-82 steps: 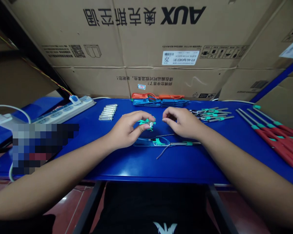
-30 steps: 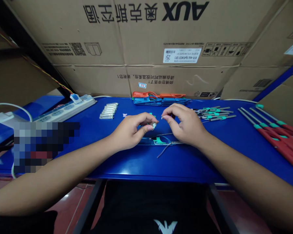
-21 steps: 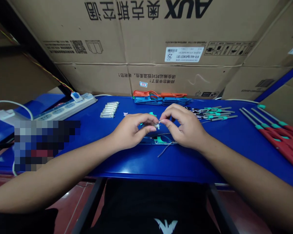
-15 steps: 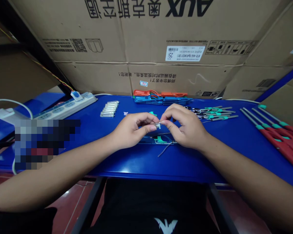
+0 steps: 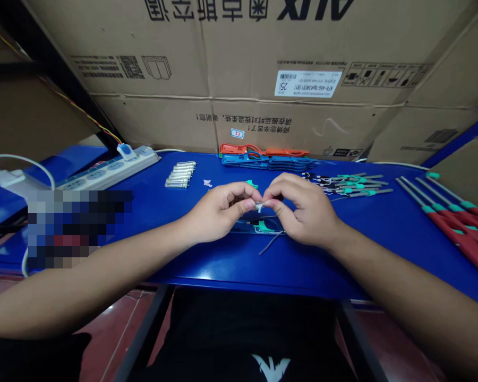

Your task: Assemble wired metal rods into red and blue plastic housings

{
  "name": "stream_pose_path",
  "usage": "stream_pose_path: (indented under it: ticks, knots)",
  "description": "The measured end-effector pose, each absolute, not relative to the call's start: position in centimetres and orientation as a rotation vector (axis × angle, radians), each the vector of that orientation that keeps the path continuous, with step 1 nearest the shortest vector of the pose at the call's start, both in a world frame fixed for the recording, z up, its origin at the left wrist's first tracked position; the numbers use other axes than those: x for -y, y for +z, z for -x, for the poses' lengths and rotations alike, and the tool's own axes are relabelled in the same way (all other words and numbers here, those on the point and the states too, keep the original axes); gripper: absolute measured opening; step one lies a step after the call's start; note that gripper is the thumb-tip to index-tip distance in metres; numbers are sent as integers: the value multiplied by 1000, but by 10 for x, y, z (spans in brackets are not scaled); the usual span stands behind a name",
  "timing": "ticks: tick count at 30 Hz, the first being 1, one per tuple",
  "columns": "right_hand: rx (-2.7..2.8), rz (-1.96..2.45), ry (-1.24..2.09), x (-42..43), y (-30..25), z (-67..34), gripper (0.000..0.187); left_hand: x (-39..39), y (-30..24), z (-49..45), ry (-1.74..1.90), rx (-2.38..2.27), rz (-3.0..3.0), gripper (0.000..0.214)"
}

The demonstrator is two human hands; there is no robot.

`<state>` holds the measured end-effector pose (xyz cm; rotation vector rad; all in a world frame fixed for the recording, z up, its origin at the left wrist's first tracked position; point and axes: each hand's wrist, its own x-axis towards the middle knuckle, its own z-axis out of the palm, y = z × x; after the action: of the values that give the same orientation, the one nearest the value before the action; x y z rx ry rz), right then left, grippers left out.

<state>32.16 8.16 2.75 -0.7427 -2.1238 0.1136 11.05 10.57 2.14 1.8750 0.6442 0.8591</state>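
Observation:
My left hand (image 5: 217, 212) and my right hand (image 5: 298, 207) meet fingertip to fingertip over the blue table (image 5: 223, 260), both pinched on a small white part (image 5: 258, 205). A bit of green plastic (image 5: 252, 184) shows just above my left fingers. Under my hands lies a blue half-shell with a green insert (image 5: 263, 227) and a thin metal wire (image 5: 269, 243) sticking out toward me.
A row of small clear tubes (image 5: 180, 175) lies at the back left, beside a white power strip (image 5: 99, 172). Orange and blue shells (image 5: 263, 156) are stacked at the back. Green-tipped metal rods (image 5: 350, 184) and red-handled finished pieces (image 5: 458, 223) lie to the right. Cardboard boxes (image 5: 263, 79) wall the back.
My right hand moved left until its fingertips met those of my left hand on the small white part. The green piece is now mostly hidden behind my left fingers.

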Motion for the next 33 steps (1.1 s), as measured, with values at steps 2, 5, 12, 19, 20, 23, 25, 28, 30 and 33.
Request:
stream_pose_path:
  ticks: [2, 5, 12, 19, 20, 23, 25, 28, 30, 33]
  knots:
    - [2092, 764, 117, -81, 24, -318, 11, -104, 19, -112, 865, -664, -1843, 21]
    - [2060, 819, 135, -79, 20, -312, 14, -102, 12, -115, 953, -662, -1716, 22]
    - [1963, 879, 152, -75, 19, -303, 14, -100, 4, -117, 1083, -584, -1619, 37]
    - [1883, 898, 201, -74, 18, -299, 13, -98, 3, -120, 1159, -599, -1590, 38]
    - [1867, 902, 209, -74, 18, -298, 12, -97, 3, -120, 1174, -599, -1593, 38]
    - [1826, 908, 243, -73, 18, -295, 12, -96, 4, -121, 1220, -606, -1601, 38]
    - [1812, 914, 262, -73, 17, -294, 12, -95, 5, -122, 1244, -608, -1607, 38]
    - [1802, 913, 278, -72, 15, -292, 13, -93, 5, -122, 1277, -627, -1619, 37]
    - [1788, 904, 289, -72, 14, -291, 13, -92, 4, -122, 1308, -646, -1636, 36]
    - [1766, 904, 297, -70, 13, -288, 14, -91, 2, -122, 1350, -645, -1651, 35]
